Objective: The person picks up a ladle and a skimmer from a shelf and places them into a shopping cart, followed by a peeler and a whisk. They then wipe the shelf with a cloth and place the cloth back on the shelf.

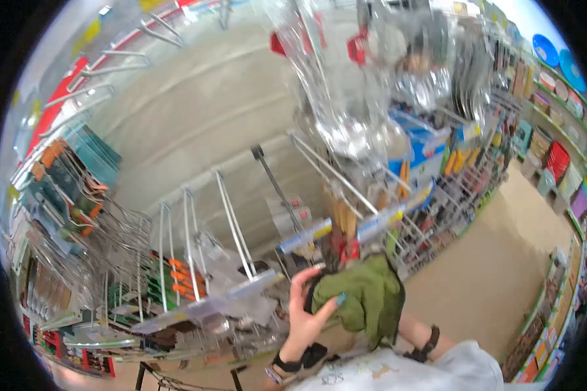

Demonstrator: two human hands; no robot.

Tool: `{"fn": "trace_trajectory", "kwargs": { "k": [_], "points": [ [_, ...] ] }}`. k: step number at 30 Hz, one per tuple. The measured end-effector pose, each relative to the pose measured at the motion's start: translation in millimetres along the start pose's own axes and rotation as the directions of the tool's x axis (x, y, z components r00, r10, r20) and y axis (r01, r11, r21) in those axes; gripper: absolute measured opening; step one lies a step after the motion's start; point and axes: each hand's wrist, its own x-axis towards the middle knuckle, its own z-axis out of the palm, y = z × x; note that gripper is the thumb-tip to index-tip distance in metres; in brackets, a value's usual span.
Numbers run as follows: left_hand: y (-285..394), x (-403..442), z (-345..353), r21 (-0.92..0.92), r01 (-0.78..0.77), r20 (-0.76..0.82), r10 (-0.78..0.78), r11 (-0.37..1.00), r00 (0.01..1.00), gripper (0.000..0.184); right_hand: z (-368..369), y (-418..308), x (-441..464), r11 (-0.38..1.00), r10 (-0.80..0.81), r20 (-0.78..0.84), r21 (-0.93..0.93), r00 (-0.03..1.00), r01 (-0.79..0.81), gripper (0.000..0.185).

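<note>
A crumpled green cloth item (365, 296) with dark edging is held in front of the white shirt, below the display hooks. My left hand (310, 309) grips its left side, with the thumb across the front and the fingers curled at the upper edge. Dark bands circle the left wrist. On the right, my right forearm with a black wristband reaches behind the green cloth, which hides that hand. Just above the cloth are price-label holders (306, 236) on metal hooks.
Metal hooks (231, 221) project from a pale panel (202, 98). Packaged utensils (352, 130) hang above the cloth, and orange-handled tools (186, 280) hang at lower left. An aisle floor (489, 254) and stocked shelves (557, 98) lie to the right. A black wire frame (169, 381) is at the bottom.
</note>
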Motion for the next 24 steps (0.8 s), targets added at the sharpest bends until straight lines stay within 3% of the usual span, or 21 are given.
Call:
{"fn": "trace_trajectory", "kwargs": {
  "k": [2, 5, 7, 8, 9, 10, 11, 13, 14, 16, 17, 18, 21, 23, 24],
  "points": [
    [16.2, 4.1, 2.2, -0.054, 0.033, -0.014, -0.034, 0.998, 0.999, 0.055, 34.2, -9.0, 2.3, 0.989, 0.135, 0.184, -0.078, 0.974, -0.122, 0.038],
    [20.4, 6.9, 0.7, -0.085, 0.05, -0.012, -0.051, 0.995, 0.999, 0.057, 75.7, -35.6, 7.2, 0.941, 0.246, 0.37, -0.314, 0.896, -0.129, 0.037],
    [26.4, 6.9, -5.9, 0.109, -0.004, -0.038, 0.008, 0.994, 0.999, 0.058, 93.9, -59.7, 6.1, 0.896, 0.287, 0.439, -0.438, 0.851, -0.076, 0.037],
    [19.7, 3.6, -13.8, 0.022, -0.008, -0.022, 0.009, 1.0, 1.0, 0.051, 100.3, -74.4, 6.1, 0.877, 0.295, 0.458, -0.478, 0.839, -0.048, 0.037],
    [16.6, -2.3, -22.4, -0.13, 0.11, 0.021, -0.108, 0.985, 0.994, 0.042, 107.7, -89.8, 6.6, 0.857, 0.296, 0.465, -0.516, 0.834, -0.016, 0.037],
    [22.1, -4.7, -26.0, -0.14, 0.134, 0.019, -0.133, 0.981, 0.991, 0.038, 111.9, -98.6, 4.7, 0.853, 0.296, 0.465, -0.521, 0.834, -0.012, 0.037],
    [27.1, -8.0, -28.4, -0.154, 0.16, 0.015, -0.16, 0.975, 0.987, 0.035, 113.9, -114.8, 4.4, 0.68, 0.186, 0.445, -0.702, 0.876, 0.212, 0.036],
    [15.1, -13.9, -40.0, -0.076, 0.129, 0.047, -0.125, 0.989, 0.991, 0.031, 122.8, -151.7, 15.1, 0.089, -0.039, 0.502, -0.859, 0.864, 0.503, 0.034],
    [8.2, -17.4, -44.8, 0.014, 0.098, 0.087, -0.099, 0.995, 0.991, 0.029, 131.5, -160.5, 21.1, 0.135, -0.09, 0.507, -0.846, 0.857, 0.515, 0.035],
    [1.4, -27.7, -54.1, -0.079, 0.119, 0.12, -0.109, 0.99, 0.987, 0.03, 155.6, -175.6, 37.6, 0.65, -0.074, 0.419, -0.668, 0.905, 0.363, 0.038],
    [-0.8, -30.9, -56.9, -0.155, 0.164, 0.163, -0.138, 0.974, 0.977, 0.031, 170.1, -184.1, 48.8, 0.831, -0.027, 0.386, -0.504, 0.922, 0.236, 0.039],
    [0.9, -31.7, -56.1, -0.133, 0.118, 0.1, -0.105, 0.984, 0.989, 0.028, 185.6, -191.8, 62.5, 0.92, 0.017, 0.37, -0.37, 0.929, 0.13, 0.041],
    [-5.7, -42.6, -63.3, -0.221, 0.167, 0.038, -0.163, 0.961, 0.986, 0.028, 229.1, -210.5, 124.6, 0.993, 0.054, 0.348, -0.12, 0.936, -0.013, 0.046],
    [-12.9, -52.9, -71.6, -0.21, 0.161, -0.001, -0.165, 0.964, 0.986, 0.028, 257.0, -214.2, 190.2, 0.974, -0.137, 0.392, -0.112, 0.91, 0.195, 0.053],
    [-15.1, -57.8, -76.0, -0.201, 0.155, -0.034, -0.165, 0.967, 0.986, 0.028, 279.9, -215.3, 209.5, 0.95, -0.235, 0.255, -0.147, 0.938, 0.277, 0.05]
  ]
}}
